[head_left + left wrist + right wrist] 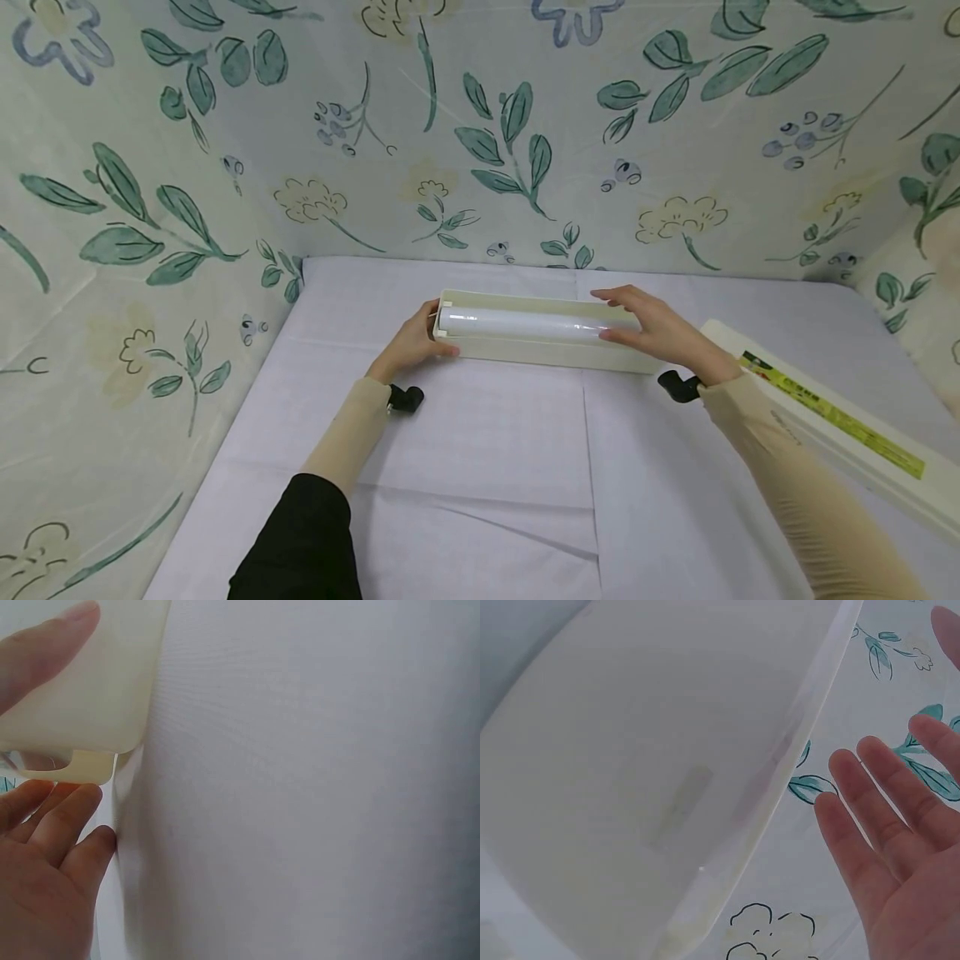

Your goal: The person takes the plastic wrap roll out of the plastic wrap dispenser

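Observation:
A long cream plastic box (pixel 525 353) lies on the cloth with a shiny, clear-to-white roll of plastic film (pixel 517 322) inside it. My left hand (pixel 408 342) grips the box's left end, thumb on the front wall and fingers around the end. The left wrist view has that thumb flat against the pale box wall (pixel 112 690), other fingertips at its lower edge. Over the right part of the roll, my right hand (pixel 663 332) spreads its fingers, thumb at the near side of the film. In the right wrist view its fingers (pixel 885 817) are straight, beside a large pale plastic surface.
To the right lies a long cream lid (pixel 933 493) with a yellow-green label (pixel 832 412), partly behind my right forearm. A white cloth (pixel 480 467) with creases covers the table. Floral fabric (pixel 510 167) stands behind it and at both sides.

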Action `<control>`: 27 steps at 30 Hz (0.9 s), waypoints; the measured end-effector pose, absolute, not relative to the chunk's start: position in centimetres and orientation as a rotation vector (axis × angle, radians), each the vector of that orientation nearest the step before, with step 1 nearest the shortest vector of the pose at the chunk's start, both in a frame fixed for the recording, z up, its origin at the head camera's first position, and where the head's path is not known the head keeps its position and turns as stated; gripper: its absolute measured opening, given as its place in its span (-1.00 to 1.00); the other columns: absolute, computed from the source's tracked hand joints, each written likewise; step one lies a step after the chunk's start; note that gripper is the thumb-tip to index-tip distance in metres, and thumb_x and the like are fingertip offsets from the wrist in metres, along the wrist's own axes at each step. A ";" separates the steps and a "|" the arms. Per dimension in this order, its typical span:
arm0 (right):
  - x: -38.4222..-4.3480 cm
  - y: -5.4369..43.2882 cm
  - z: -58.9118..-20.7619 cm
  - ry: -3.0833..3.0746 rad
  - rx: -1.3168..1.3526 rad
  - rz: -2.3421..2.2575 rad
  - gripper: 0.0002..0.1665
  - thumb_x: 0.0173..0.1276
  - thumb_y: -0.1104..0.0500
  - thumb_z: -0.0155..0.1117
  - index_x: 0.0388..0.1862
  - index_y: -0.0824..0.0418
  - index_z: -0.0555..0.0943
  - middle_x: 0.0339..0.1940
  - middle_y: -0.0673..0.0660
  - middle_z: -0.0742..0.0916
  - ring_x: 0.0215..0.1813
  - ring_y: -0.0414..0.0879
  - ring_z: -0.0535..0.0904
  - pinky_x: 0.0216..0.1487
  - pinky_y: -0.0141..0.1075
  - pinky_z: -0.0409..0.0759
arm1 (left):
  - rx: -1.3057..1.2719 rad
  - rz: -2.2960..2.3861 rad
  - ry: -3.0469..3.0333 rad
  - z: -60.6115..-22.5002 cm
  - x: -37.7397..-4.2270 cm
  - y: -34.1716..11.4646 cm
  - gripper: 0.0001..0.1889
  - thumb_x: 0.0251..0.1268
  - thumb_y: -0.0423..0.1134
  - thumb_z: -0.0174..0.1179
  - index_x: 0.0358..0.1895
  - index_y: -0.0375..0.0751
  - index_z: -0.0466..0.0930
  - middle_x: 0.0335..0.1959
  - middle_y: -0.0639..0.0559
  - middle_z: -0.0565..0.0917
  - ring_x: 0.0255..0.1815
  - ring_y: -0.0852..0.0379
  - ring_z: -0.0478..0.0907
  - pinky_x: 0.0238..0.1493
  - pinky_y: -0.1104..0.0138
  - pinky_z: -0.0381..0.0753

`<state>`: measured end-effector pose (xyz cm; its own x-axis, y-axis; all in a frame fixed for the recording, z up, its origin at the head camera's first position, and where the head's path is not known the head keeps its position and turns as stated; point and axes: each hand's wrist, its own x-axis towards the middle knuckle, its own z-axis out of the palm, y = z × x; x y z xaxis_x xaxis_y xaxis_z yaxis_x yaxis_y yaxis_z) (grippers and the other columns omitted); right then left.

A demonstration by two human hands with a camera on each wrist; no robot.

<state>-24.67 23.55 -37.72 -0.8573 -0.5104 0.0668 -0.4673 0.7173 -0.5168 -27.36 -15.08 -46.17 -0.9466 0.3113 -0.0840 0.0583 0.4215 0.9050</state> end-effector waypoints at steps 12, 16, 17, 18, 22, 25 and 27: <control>-25.1 22.5 -38.0 2.796 -0.862 -0.825 -0.28 0.34 0.04 0.29 0.41 0.21 0.31 0.31 0.26 0.43 0.26 0.19 0.36 0.19 0.20 0.30 | 0.308 1.524 2.437 -46.1 -27.3 -15.1 0.05 -0.06 -0.34 0.50 0.47 -0.23 -0.04 0.42 -0.17 0.21 0.39 -0.09 0.21 0.33 0.05 0.21; -25.3 22.0 -38.3 2.798 -0.873 -0.821 -0.29 0.34 0.05 0.30 0.40 0.19 0.32 0.30 0.24 0.44 0.26 0.17 0.37 0.19 0.18 0.32 | 0.304 1.536 2.426 -46.1 -27.2 -15.1 0.05 -0.06 -0.35 0.49 0.47 -0.23 -0.04 0.42 -0.17 0.22 0.39 -0.09 0.21 0.32 0.05 0.22; -25.3 21.9 -38.3 2.795 -0.877 -0.823 -0.29 0.34 0.05 0.30 0.40 0.19 0.32 0.30 0.24 0.44 0.26 0.17 0.36 0.20 0.17 0.31 | 0.304 1.538 2.425 -46.1 -27.2 -15.1 0.05 -0.06 -0.35 0.49 0.48 -0.23 -0.04 0.42 -0.18 0.22 0.38 -0.09 0.22 0.32 0.05 0.22; -25.4 21.8 -38.4 2.792 -0.882 -0.826 -0.29 0.33 0.05 0.30 0.40 0.19 0.32 0.30 0.24 0.44 0.26 0.16 0.36 0.20 0.17 0.32 | 0.304 1.539 2.425 -46.2 -27.2 -15.1 0.05 -0.06 -0.35 0.50 0.48 -0.23 -0.04 0.42 -0.18 0.23 0.38 -0.09 0.22 0.32 0.05 0.22; -25.6 21.4 -38.7 2.774 -0.916 -0.850 -0.30 0.33 0.08 0.31 0.39 0.21 0.33 0.30 0.24 0.44 0.25 0.16 0.37 0.22 0.14 0.31 | 0.311 1.556 2.420 -46.2 -27.2 -15.2 0.05 -0.07 -0.36 0.49 0.47 -0.24 -0.03 0.40 -0.19 0.25 0.36 -0.10 0.25 0.31 0.05 0.23; -25.8 21.1 -38.8 2.765 -0.956 -0.871 -0.32 0.33 0.11 0.31 0.38 0.24 0.34 0.27 0.26 0.46 0.24 0.17 0.38 0.22 0.14 0.30 | 0.312 1.567 2.415 -46.2 -27.3 -15.2 0.03 -0.06 -0.37 0.49 0.47 -0.24 -0.01 0.39 -0.19 0.27 0.34 -0.09 0.28 0.30 0.06 0.25; -25.9 20.9 -39.0 2.757 -0.981 -0.881 -0.33 0.33 0.11 0.30 0.37 0.26 0.35 0.26 0.27 0.47 0.23 0.17 0.39 0.22 0.13 0.30 | 0.312 1.569 2.413 -46.2 -27.3 -15.1 0.03 -0.07 -0.38 0.49 0.47 -0.24 -0.01 0.39 -0.19 0.28 0.33 -0.08 0.29 0.29 0.06 0.26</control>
<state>-25.87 20.91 -38.96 -0.7906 -0.6028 0.1077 -0.5535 0.6281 -0.5469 -27.27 -15.14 -46.20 -0.9469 0.3091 -0.0886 0.0444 0.3986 0.9160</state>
